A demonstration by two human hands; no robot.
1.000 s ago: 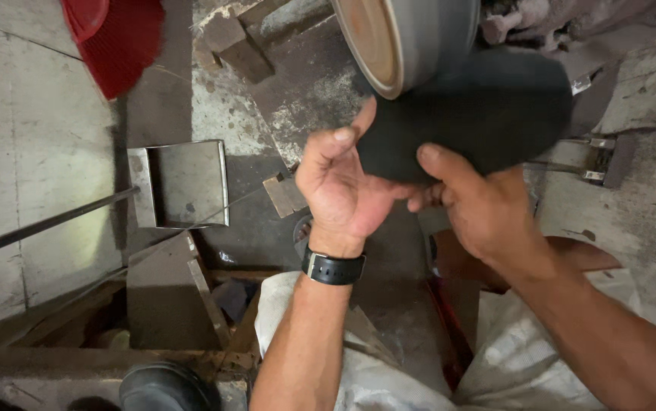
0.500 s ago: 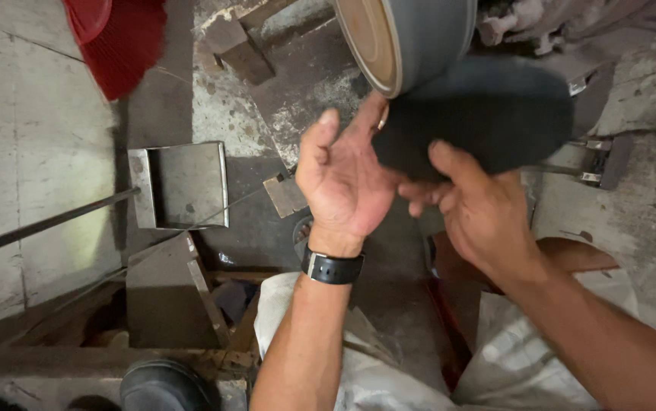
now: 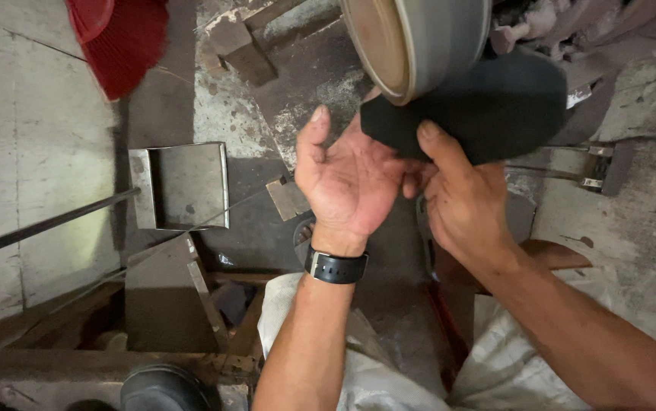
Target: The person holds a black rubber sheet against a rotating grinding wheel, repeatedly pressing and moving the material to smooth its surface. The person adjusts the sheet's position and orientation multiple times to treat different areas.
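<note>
A rough, stained concrete floor (image 3: 39,175) fills the view, grey and scuffed, with dusty patches. At the top stands a large round wheel (image 3: 419,42) with a smooth grey metal rim and a flat tan face. Just below the wheel, touching its lower edge, lies a black, matte, oval piece of soft-looking material (image 3: 495,110). The right hand (image 3: 465,205) holds this black piece from beneath, thumb pressed on its upper surface, its grip closed on the near end. The left hand (image 3: 351,179) sits just left of the piece below the wheel, palm up and fingers spread open, its fingertips at the piece's edge; a black wristband (image 3: 335,266) circles its wrist. Far left of the wheel lies a square, shallow metal tray (image 3: 183,186), dull and worn. Above it, a red bristled broom head (image 3: 126,42) rests. A small wooden block (image 3: 240,49) lies left of the wheel.
</note>
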